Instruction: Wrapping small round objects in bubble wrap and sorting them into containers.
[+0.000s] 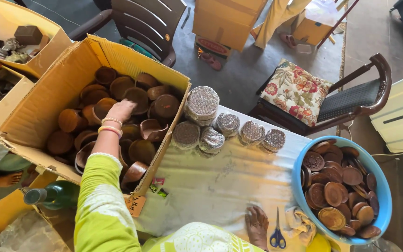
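You are reaching your left hand (121,111), fingers curled onto a clay cup (104,108), into the far-left cardboard box (38,112); your right hand (256,226) is pressing flat and empty, steadying the tabletop (220,182) sheet beside the scissors (277,233).

Bare cloth (220,186) between scissors (277,235) and wrapped stacks (211,135)

- Soft, even daylight fills the scene; nothing is blown out.
- The cardboard box (47,100) around the left hand (121,110) keeps its inside dimmer, its clay cups in gentle shade.
- Beyond the right hand (257,226) the plastic sheet (220,182) on the tabletop shows a mild sheen.
- Focus is sharp at centre; straight edges bow toward the corners.
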